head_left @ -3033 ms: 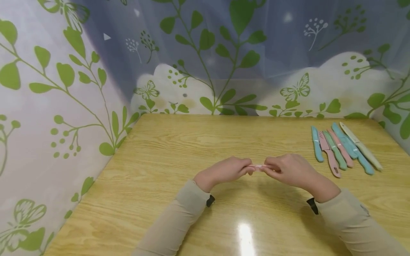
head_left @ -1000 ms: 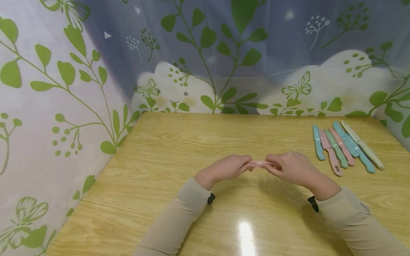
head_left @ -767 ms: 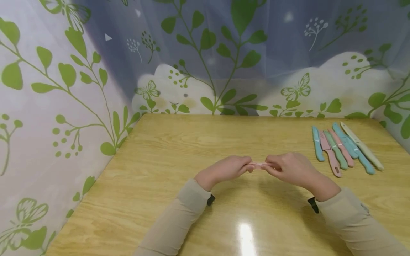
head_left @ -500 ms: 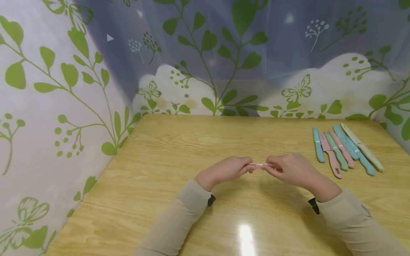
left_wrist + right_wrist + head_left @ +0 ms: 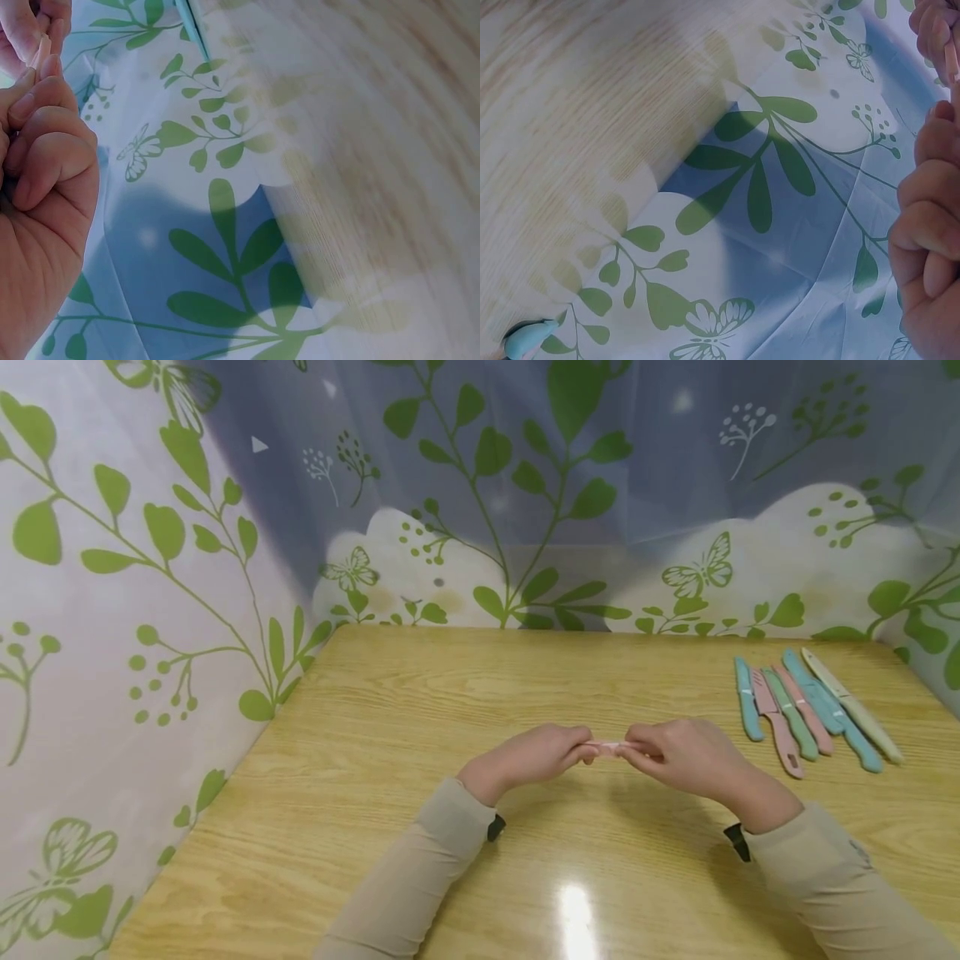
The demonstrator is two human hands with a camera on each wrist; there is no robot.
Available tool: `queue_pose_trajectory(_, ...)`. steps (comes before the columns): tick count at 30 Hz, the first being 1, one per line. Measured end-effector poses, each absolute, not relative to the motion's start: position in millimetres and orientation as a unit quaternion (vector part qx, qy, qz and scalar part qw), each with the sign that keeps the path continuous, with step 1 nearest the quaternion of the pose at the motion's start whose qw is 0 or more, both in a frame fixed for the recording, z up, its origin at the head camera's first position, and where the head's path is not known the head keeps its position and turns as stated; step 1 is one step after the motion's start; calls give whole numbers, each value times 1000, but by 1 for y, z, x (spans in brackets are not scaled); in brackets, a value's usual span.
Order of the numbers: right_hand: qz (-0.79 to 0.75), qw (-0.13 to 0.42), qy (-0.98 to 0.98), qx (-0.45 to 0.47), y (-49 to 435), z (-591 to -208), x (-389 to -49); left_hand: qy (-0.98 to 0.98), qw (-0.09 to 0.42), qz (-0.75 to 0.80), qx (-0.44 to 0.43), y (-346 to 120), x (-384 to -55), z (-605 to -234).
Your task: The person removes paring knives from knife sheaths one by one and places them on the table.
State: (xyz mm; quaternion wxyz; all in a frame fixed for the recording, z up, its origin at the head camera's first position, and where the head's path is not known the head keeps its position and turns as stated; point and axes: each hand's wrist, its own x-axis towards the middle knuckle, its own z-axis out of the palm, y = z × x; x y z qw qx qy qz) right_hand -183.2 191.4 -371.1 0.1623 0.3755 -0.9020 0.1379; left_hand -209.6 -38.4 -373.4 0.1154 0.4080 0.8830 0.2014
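Note:
Between both hands, above the middle of the wooden table [image 5: 420, 710], a slim pink object [image 5: 607, 748] with a whitish patch is held level. Most of it is hidden by fingers, so its kind cannot be told. My left hand [image 5: 528, 756] pinches its left end and my right hand [image 5: 686, 760] pinches the other. In the left wrist view, the pink object [image 5: 43, 52] shows at the upper left, beyond the curled fingers of the left hand [image 5: 49, 165]. In the right wrist view, the right hand [image 5: 934, 210] is at the right edge, fingers curled.
At the back right of the table several knives lie side by side, among them a blue knife [image 5: 747, 702], a pink knife [image 5: 786, 747], a green knife [image 5: 798, 718] and a cream knife [image 5: 855, 710]. A leaf-patterned curtain [image 5: 450, 485] borders the table's back and left.
The head view has shifted very slightly. Both hands keep their grip on the pink object in nearly the same place, and the knives lie as before.

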Motion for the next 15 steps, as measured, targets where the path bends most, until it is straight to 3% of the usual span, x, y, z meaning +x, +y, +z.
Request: queue_pose_trajectory(15,135,160,-905,370,192,-371,-184,883,114,206,405,-40,-210,-373)
